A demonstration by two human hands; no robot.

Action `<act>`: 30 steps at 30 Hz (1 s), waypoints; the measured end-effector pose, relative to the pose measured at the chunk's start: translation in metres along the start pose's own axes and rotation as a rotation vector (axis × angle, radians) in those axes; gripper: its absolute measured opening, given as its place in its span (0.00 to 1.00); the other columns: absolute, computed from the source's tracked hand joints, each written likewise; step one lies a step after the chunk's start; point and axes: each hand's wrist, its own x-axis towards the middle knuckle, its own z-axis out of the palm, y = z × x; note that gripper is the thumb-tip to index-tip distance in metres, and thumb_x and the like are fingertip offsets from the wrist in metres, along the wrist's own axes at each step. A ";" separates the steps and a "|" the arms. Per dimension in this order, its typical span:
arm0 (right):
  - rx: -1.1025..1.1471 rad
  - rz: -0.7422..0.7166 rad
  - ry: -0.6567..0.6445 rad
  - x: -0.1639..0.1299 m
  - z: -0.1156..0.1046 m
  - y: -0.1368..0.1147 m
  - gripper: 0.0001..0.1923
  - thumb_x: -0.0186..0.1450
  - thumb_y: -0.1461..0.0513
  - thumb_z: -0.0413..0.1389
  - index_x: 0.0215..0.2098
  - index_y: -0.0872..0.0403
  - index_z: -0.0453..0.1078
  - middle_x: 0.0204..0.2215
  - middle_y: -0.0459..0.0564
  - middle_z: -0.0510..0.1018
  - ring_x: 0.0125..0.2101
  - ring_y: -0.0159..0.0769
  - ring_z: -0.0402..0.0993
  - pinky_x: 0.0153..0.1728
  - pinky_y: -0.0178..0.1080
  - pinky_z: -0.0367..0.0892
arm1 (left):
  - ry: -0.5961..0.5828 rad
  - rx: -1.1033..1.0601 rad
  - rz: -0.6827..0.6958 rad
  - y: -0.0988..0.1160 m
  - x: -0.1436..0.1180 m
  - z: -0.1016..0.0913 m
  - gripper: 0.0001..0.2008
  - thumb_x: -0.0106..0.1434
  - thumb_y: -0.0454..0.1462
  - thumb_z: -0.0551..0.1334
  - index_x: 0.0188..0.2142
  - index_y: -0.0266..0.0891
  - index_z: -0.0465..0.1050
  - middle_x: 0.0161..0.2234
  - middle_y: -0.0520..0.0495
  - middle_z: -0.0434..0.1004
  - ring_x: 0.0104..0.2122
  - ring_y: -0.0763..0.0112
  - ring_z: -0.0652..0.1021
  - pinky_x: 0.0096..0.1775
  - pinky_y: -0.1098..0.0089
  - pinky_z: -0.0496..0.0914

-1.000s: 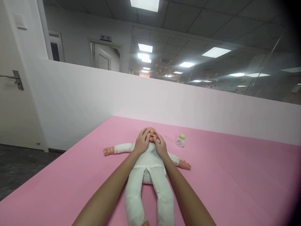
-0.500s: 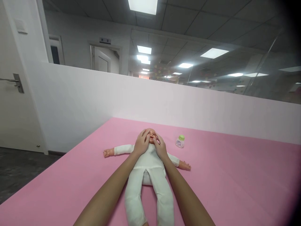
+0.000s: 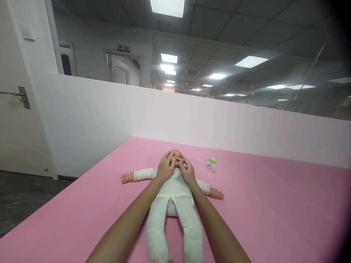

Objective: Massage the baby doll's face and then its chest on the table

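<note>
On the pink table (image 3: 274, 204), centre: one doll (image 3: 171, 204) in a white suit, lying on its back, arms spread, legs toward the viewer, head toward the white partition (image 3: 219, 124). Left hand (image 3: 165, 168): laid on the near-left side of the doll's face, fingers (image 3: 169, 157) loosely spread and curved over the cheek, gripping nothing. Right hand (image 3: 188, 171): laid on the other cheek, fingers likewise loose, tips near the mouth. Both forearms run along the doll's trunk. Just beside the head, on the right and apart from it: one small bottle (image 3: 210, 165), green cap, upright. Risks, as judged: the light doll may slide or its head may roll if one hand presses harder than the other; a wide sweep of the right hand could tip the bottle.
</note>
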 end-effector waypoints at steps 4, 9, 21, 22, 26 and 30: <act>0.001 -0.005 0.000 0.000 0.000 -0.001 0.30 0.64 0.53 0.60 0.63 0.52 0.71 0.63 0.58 0.73 0.63 0.50 0.70 0.63 0.52 0.68 | 0.006 0.007 -0.002 0.000 0.000 0.000 0.24 0.74 0.43 0.53 0.67 0.43 0.65 0.67 0.41 0.65 0.67 0.57 0.65 0.69 0.52 0.59; 0.001 -0.014 0.004 0.000 0.000 0.000 0.30 0.64 0.53 0.60 0.63 0.52 0.71 0.63 0.57 0.73 0.63 0.50 0.70 0.62 0.52 0.69 | 0.014 -0.003 0.000 -0.001 0.000 0.001 0.24 0.74 0.43 0.54 0.67 0.44 0.65 0.67 0.41 0.65 0.67 0.57 0.66 0.68 0.51 0.60; 0.001 -0.008 -0.003 0.000 -0.001 0.003 0.31 0.64 0.53 0.59 0.63 0.54 0.71 0.63 0.58 0.73 0.62 0.51 0.71 0.62 0.52 0.69 | -0.004 -0.012 -0.035 0.004 -0.002 -0.003 0.25 0.74 0.43 0.54 0.68 0.41 0.63 0.67 0.40 0.64 0.67 0.57 0.65 0.68 0.52 0.60; 0.005 -0.006 -0.002 0.001 -0.001 0.004 0.30 0.64 0.53 0.58 0.63 0.54 0.71 0.63 0.58 0.73 0.62 0.50 0.71 0.62 0.51 0.69 | -0.003 -0.012 -0.032 0.004 -0.002 -0.003 0.25 0.74 0.43 0.54 0.68 0.41 0.63 0.67 0.40 0.64 0.67 0.57 0.65 0.68 0.52 0.60; 0.026 -0.013 0.005 0.003 -0.001 0.009 0.28 0.66 0.52 0.56 0.62 0.52 0.72 0.63 0.56 0.74 0.62 0.49 0.71 0.63 0.51 0.67 | 0.002 -0.012 -0.020 0.002 -0.001 -0.002 0.25 0.73 0.43 0.54 0.67 0.42 0.64 0.66 0.40 0.65 0.66 0.57 0.66 0.68 0.52 0.61; 0.022 -0.004 0.003 0.002 -0.001 0.008 0.29 0.65 0.52 0.58 0.62 0.52 0.71 0.63 0.57 0.74 0.61 0.49 0.71 0.62 0.51 0.69 | 0.002 -0.008 -0.021 0.002 -0.002 -0.001 0.25 0.73 0.43 0.54 0.68 0.42 0.63 0.67 0.40 0.65 0.66 0.56 0.66 0.68 0.52 0.61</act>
